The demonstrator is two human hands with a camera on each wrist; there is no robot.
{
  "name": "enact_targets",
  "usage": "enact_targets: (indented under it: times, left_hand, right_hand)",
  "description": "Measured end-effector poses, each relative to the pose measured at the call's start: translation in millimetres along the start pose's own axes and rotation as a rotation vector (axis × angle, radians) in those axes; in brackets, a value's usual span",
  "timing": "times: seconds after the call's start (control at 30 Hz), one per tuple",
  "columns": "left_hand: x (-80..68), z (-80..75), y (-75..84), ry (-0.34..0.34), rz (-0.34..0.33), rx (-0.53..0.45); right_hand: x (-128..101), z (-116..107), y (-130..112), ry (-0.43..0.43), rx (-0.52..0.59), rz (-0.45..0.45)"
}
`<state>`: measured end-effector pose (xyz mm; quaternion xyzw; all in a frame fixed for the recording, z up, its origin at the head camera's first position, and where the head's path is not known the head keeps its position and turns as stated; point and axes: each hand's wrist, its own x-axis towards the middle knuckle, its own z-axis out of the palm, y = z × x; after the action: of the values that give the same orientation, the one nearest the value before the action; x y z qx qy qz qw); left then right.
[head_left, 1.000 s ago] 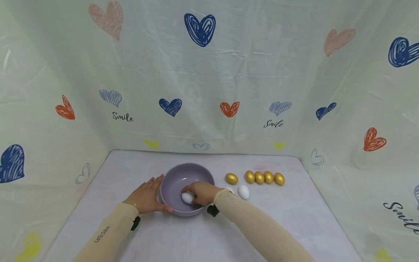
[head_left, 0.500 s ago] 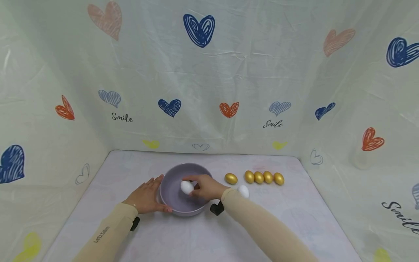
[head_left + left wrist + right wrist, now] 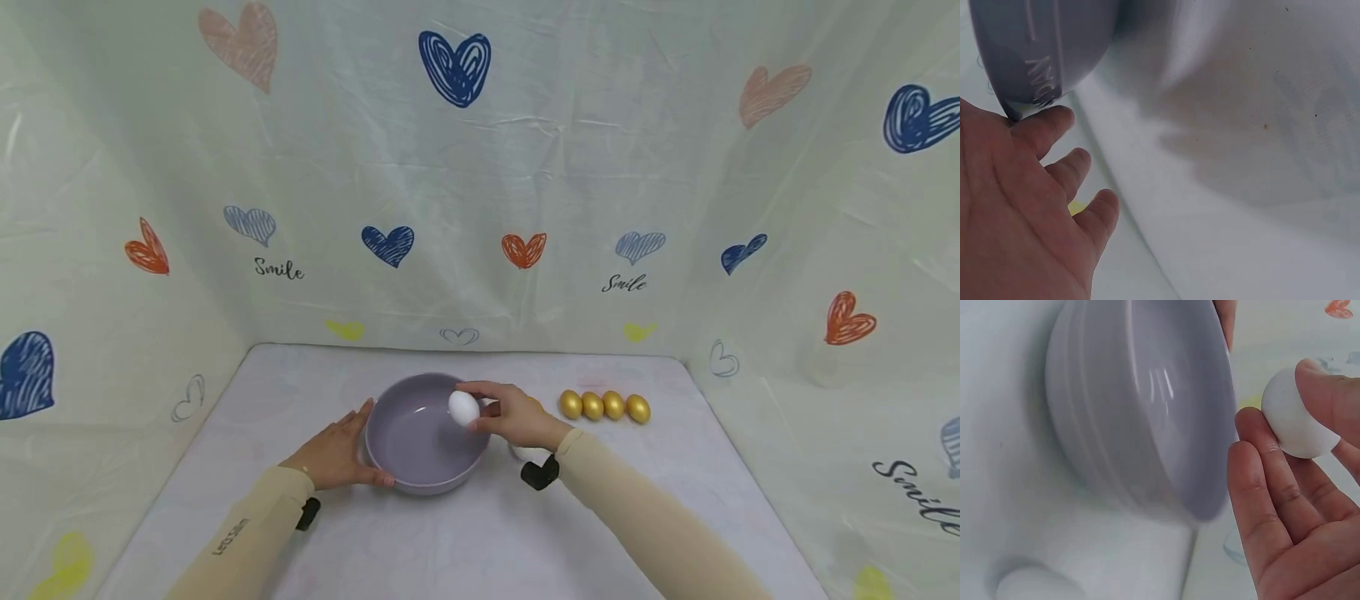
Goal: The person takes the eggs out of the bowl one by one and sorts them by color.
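A white egg is pinched between the thumb and fingers of my right hand, over the right rim of a lilac bowl. The right wrist view shows that egg beside the tilted-looking bowl, the other fingers stretched out below it. My left hand rests against the bowl's left side, fingers spread and thumb by the front rim. In the left wrist view, a fingertip touches the bowl's outer wall, which bears raised lettering.
Several gold eggs stand in a row to the right on the pale table. Another gold egg is mostly hidden behind the right hand. A white egg lies under the right wrist, partly covered. Heart-printed curtains enclose the table.
My right hand has lifted the white egg from inside the bowl and carried it up and right to the rim. The left hand and bowl have stayed in place.
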<state>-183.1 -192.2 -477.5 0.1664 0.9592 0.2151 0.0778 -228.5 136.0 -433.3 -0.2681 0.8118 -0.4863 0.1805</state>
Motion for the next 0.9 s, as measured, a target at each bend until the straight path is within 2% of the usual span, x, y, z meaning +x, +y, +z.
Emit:
enact_targets:
  times: [0.3, 0.47, 0.63, 0.9]
  left_hand:
    - [4.3, 4.9, -6.2, 0.008, 0.007, -0.014]
    - [6.2, 7.6, -7.5, 0.016, 0.009, -0.013]
    - [7.8, 8.9, -7.5, 0.021, 0.006, -0.017]
    - [6.6, 5.5, -3.6, 0.017, -0.005, -0.013]
  right_hand:
    - [-28, -36, 24, 0.091, 0.023, -0.023]
    - [-49, -56, 37, 0.137, 0.035, 0.012]
    - [-72, -74, 55, 0.224, -0.012, 0.08]
    - [-102, -92, 97, 0.313, -0.085, 0.098]
